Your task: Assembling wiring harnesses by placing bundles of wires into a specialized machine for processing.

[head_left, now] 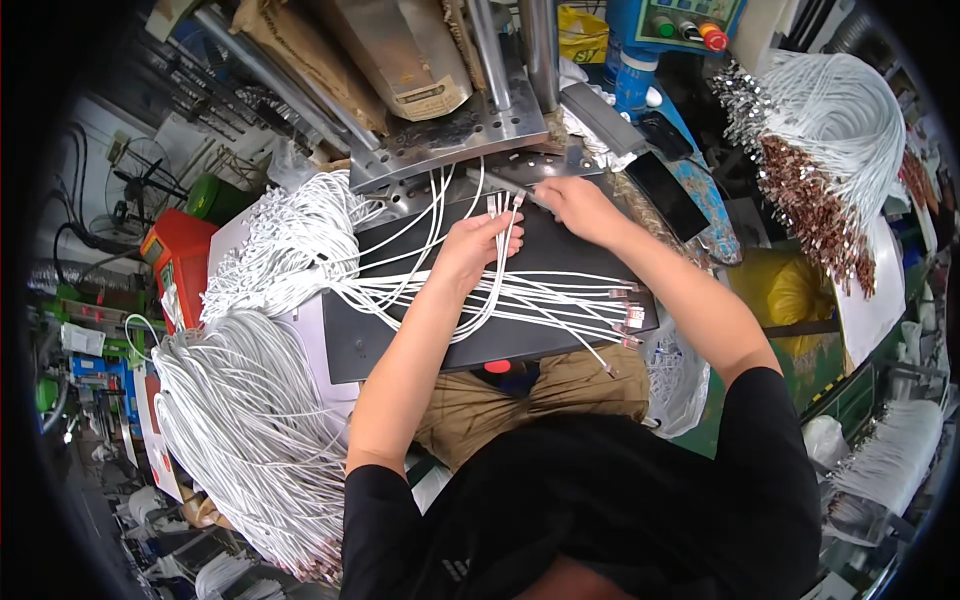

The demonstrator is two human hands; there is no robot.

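Near the far edge of a flat black board (385, 348), the left hand (478, 243) grasps a small bunch of thin white cables with clear plugs (499, 268). The right hand (583, 208) has fingers bent at a slim grey bar (499, 183); whether they grip it, I cannot tell. Loose white cables (560, 302) reaching the board's right edge could tangle if the bunch is tugged.

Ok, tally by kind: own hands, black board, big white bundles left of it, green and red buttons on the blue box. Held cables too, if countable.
Hands: 2 (left hand, right hand)
Black board: 1
White bundles: 2 (upper bundle, lower bundle)
Green button: 1
Red button: 1
Total: 7
Held cables: too bunched to count, left out.
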